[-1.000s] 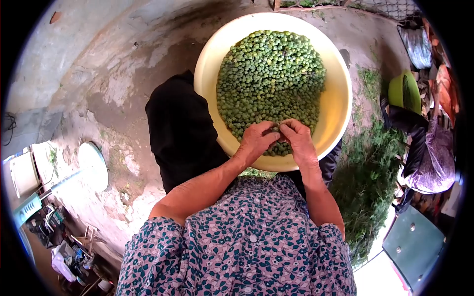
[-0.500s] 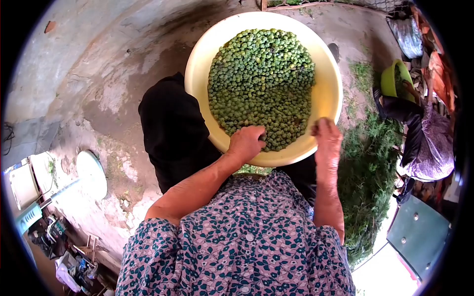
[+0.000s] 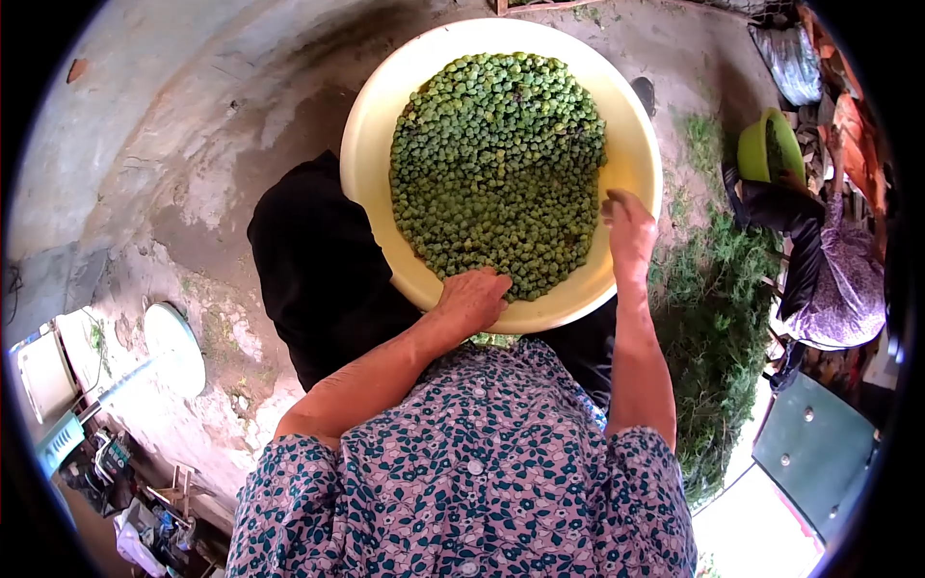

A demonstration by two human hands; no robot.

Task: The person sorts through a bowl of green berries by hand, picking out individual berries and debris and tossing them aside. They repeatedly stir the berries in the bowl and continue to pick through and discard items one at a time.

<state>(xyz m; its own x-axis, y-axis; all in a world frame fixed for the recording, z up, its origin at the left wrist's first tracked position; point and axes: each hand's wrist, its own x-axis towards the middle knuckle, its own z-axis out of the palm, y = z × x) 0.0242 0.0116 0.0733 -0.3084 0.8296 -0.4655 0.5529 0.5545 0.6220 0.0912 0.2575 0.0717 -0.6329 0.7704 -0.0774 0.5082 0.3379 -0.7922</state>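
Observation:
A large pale yellow basin (image 3: 628, 144) sits at my lap, holding a thick layer of small round green fruits (image 3: 496, 164). Over the basin's near rim, my left hand (image 3: 474, 297) rests with its fingers curled at the near edge of the fruits. Whatever those fingers hold is hidden. At the basin's right inner wall, my right hand (image 3: 631, 229) is closed, its fingertips bent together and slightly blurred. Anything between them is too small to make out.
Cut green plants (image 3: 718, 337) lie in a heap on the ground to my right. Farther right, another person in a purple patterned top (image 3: 843, 279) sits by a lime-green tub (image 3: 756, 154). A round white-topped stool (image 3: 175, 349) stands at left.
My right hand has moved up along the basin's right wall. My left hand stays near the front edge of the fruits, its fingers slightly shifted. The view has shifted a little.

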